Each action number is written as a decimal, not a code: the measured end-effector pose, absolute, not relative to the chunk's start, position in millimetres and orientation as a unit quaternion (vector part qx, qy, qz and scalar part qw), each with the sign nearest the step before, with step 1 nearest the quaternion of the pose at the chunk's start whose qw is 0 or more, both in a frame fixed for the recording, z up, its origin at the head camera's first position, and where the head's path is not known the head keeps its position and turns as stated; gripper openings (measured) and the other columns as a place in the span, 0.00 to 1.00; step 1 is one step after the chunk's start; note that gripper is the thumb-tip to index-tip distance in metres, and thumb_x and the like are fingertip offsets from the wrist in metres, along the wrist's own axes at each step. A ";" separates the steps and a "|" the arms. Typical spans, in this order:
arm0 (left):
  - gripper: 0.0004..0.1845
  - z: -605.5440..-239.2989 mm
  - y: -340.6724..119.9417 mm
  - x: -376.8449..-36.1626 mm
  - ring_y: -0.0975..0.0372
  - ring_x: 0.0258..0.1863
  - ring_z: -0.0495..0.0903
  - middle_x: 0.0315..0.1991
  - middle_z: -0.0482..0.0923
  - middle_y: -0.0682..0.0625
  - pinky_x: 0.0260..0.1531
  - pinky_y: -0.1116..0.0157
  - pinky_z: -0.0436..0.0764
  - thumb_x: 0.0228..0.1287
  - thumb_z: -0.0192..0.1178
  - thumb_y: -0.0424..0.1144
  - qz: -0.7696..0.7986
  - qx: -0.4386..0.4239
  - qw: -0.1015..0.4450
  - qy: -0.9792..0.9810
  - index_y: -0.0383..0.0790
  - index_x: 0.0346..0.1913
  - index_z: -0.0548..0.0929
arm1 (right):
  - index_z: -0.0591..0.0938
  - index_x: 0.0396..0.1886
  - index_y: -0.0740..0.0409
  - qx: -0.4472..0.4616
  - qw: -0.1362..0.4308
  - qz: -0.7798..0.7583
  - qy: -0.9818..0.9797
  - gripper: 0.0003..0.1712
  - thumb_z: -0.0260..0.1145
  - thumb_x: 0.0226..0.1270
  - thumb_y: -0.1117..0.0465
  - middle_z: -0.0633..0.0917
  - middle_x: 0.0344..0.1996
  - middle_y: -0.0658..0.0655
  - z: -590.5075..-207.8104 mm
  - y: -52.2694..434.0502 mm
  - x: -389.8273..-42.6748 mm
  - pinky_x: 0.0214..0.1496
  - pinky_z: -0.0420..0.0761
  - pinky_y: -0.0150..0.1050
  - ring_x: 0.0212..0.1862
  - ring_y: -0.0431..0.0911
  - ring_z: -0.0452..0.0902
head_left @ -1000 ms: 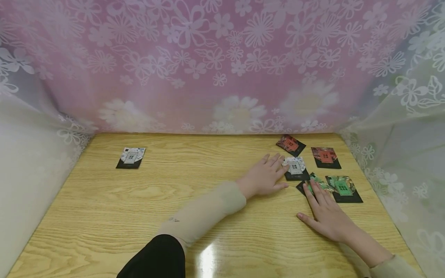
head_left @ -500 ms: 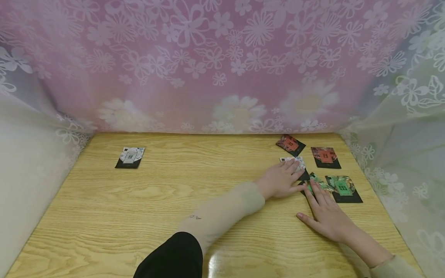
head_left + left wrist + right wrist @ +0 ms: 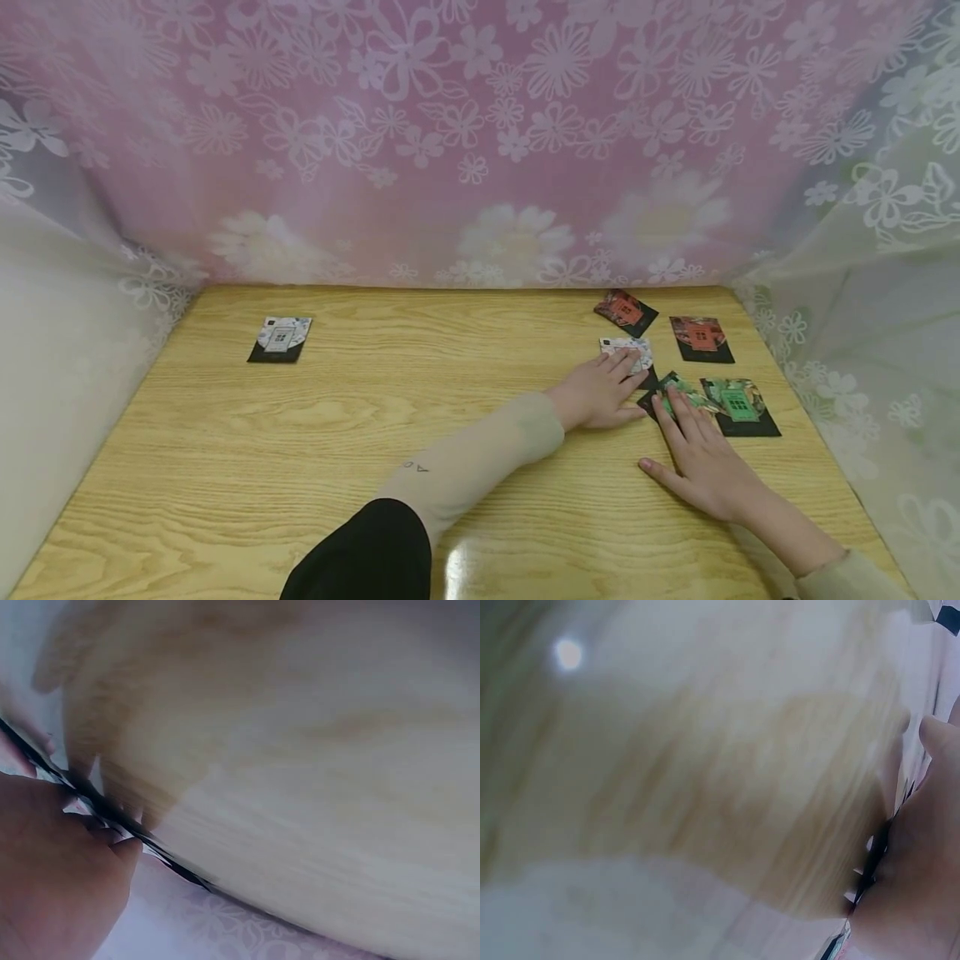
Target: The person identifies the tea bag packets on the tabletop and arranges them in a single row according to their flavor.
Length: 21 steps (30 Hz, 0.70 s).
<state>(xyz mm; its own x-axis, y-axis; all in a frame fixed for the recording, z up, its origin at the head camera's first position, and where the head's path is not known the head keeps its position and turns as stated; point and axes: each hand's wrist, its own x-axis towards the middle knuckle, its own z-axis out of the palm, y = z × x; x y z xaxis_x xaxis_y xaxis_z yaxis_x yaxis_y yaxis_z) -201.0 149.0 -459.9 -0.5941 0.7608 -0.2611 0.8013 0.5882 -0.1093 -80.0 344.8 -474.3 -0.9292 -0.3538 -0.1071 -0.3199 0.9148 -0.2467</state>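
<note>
My left hand (image 3: 600, 390) lies with its straight fingers across a white-and-black flat packet (image 3: 637, 343), covering much of its front. To its right, the straight fingertips of my right hand (image 3: 705, 467) rest on a tilted green-and-black packet (image 3: 674, 382), the thumb spread out on the wood. That green packet lies against a second green-and-black packet (image 3: 738, 406), which sits flat. In the left wrist view, the left hand (image 3: 60, 870) is seen from the side, low over the table. The right wrist view shows the right hand (image 3: 922, 855) at its right edge.
Behind the hands lie two red-and-black packets, a tilted one (image 3: 627, 311) at the back edge and a straight one (image 3: 702, 337) further right. Another white-and-black packet (image 3: 281, 337) lies far left on the wooden table (image 3: 300, 467). Floral curtains (image 3: 480, 142) hang around the back and sides.
My left hand has moved right onto the white-and-black packet, and that packet has shifted slightly left. The right hand stays in place on the green packet.
</note>
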 end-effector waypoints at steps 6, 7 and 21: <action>0.41 -464.2 141.0 -205.3 0.61 0.89 0.34 0.90 0.30 0.52 0.88 0.64 0.45 0.82 0.24 0.71 -0.111 0.453 0.085 0.881 0.56 0.88 0.40 | 0.45 0.88 0.65 -0.170 0.074 -0.109 0.977 0.56 0.59 0.81 0.37 0.41 0.86 0.73 -474.9 345.7 -80.9 0.89 0.28 0.57 0.86 0.70 0.38; 0.41 -464.7 139.9 -205.6 0.61 0.89 0.34 0.90 0.30 0.52 0.88 0.64 0.45 0.82 0.24 0.71 -0.112 0.455 0.085 0.879 0.56 0.88 0.39 | 0.45 0.87 0.66 -0.169 0.075 -0.108 0.977 0.56 0.59 0.81 0.37 0.41 0.86 0.73 -475.2 346.0 -80.7 0.89 0.27 0.57 0.86 0.70 0.38; 0.42 -462.2 107.5 -210.4 0.58 0.89 0.37 0.90 0.32 0.49 0.88 0.63 0.47 0.83 0.28 0.70 -0.111 0.467 0.088 0.873 0.53 0.88 0.41 | 0.45 0.88 0.65 -0.169 0.071 -0.110 0.977 0.56 0.59 0.81 0.37 0.42 0.86 0.73 -475.5 344.4 -80.1 0.89 0.30 0.59 0.86 0.70 0.39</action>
<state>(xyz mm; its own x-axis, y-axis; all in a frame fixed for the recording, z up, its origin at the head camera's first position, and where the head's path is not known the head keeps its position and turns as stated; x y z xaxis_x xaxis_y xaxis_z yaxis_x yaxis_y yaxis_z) -210.4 107.5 -462.2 -0.5482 0.7959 -0.2569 0.8348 0.5391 -0.1112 -80.1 344.4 -475.5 -0.9329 -0.3459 -0.1006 -0.3149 0.9186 -0.2390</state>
